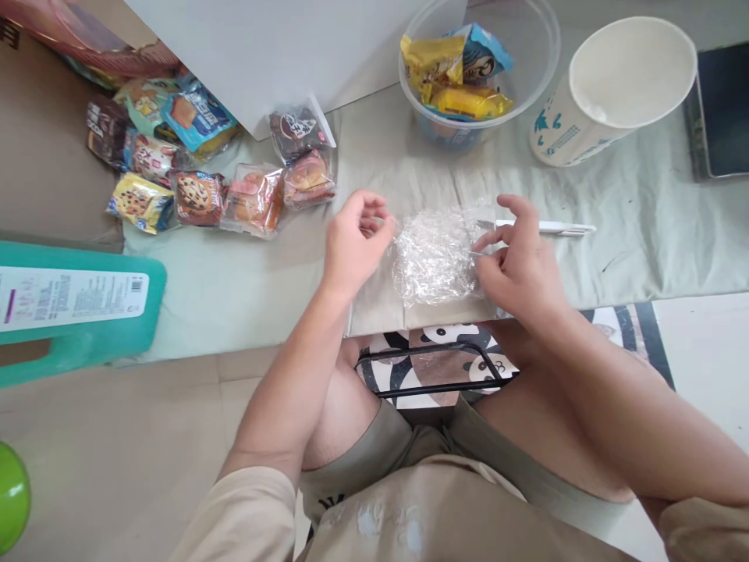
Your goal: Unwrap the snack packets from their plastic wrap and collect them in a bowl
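Note:
A crinkled piece of clear plastic wrapping (436, 257) lies flat near the front edge of the cloth-covered table, between my two hands. At its left edge is my left hand (358, 243), thumb and fingers curled together in a pinch; what is between the fingertips is too fine to make out. My right hand (518, 261) is over the right edge of the plastic, fingers bent but apart, the thumb and lower fingertips touching it. A white-handled utensil (565, 228) lies behind my right hand, its other end partly hidden under the plastic and fingers.
Several wrapped snacks (202, 197) sit at the left, beside a white box (304, 47). A clear tub (535, 86) with snack packets, a paper cup (620, 101) and a dark phone-like device (725, 109) stand behind. A teal jug (155, 304) is at far left.

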`<control>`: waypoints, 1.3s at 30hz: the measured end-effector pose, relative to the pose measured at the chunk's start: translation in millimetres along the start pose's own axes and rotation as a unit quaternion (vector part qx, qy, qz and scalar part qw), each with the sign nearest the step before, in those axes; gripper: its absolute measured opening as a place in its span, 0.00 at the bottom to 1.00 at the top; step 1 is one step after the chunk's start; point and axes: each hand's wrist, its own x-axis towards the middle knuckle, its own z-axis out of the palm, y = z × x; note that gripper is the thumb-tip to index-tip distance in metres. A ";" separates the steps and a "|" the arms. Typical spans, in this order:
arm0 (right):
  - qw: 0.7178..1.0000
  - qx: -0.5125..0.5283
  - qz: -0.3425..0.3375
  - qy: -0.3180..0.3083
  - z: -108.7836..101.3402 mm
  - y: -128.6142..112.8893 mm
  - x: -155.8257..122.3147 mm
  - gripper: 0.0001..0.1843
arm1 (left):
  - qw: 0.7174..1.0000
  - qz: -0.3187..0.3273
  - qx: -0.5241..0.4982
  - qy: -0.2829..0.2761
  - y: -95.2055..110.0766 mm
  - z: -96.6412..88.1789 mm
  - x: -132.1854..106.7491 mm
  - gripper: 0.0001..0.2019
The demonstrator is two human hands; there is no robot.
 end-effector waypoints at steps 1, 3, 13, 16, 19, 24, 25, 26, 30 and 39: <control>1.000 -0.009 -0.008 0.002 0.4 0.6 -0.1 0.41 | 0.999 0.020 0.018 0.034 4.6 1.3 -7.4 0.08; 1.000 -0.016 -0.024 0.008 0.9 1.1 -0.1 0.40 | 0.996 0.041 0.049 0.054 13.2 2.4 -24.0 0.08; 0.999 -0.011 -0.016 0.035 -0.4 -1.3 3.2 0.34 | 0.979 -0.085 0.048 -0.182 16.0 -12.3 -54.6 0.24; 0.999 0.000 -0.021 0.034 -0.5 -1.6 2.6 0.34 | 0.976 -0.107 0.013 -0.191 12.8 -14.8 -51.8 0.20; 0.999 0.017 -0.032 0.028 -1.8 -3.5 -1.0 0.35 | 0.974 -0.137 -0.012 -0.182 9.6 -17.7 -46.3 0.18; 0.999 -0.004 -0.047 0.011 -3.8 -8.3 -6.8 0.34 | 0.971 -0.157 -0.047 -0.174 4.3 -17.4 -39.5 0.11; 0.999 -0.015 -0.049 0.009 -4.1 -8.1 -7.1 0.33 | 0.973 -0.156 -0.037 -0.165 3.6 -16.6 -39.1 0.10; 0.998 -0.027 -0.051 0.008 -4.3 -7.4 -7.1 0.33 | 0.975 -0.156 -0.022 -0.156 3.1 -15.7 -39.0 0.08; 0.995 -0.070 -0.065 0.005 -3.6 -1.7 -6.1 0.32 | 0.983 -0.123 0.049 -0.127 2.6 -12.3 -40.2 0.07; 0.981 -0.141 -0.069 0.110 -13.4 -10.3 -9.1 0.24 | 0.963 0.081 0.256 0.023 3.3 -15.4 -42.1 0.13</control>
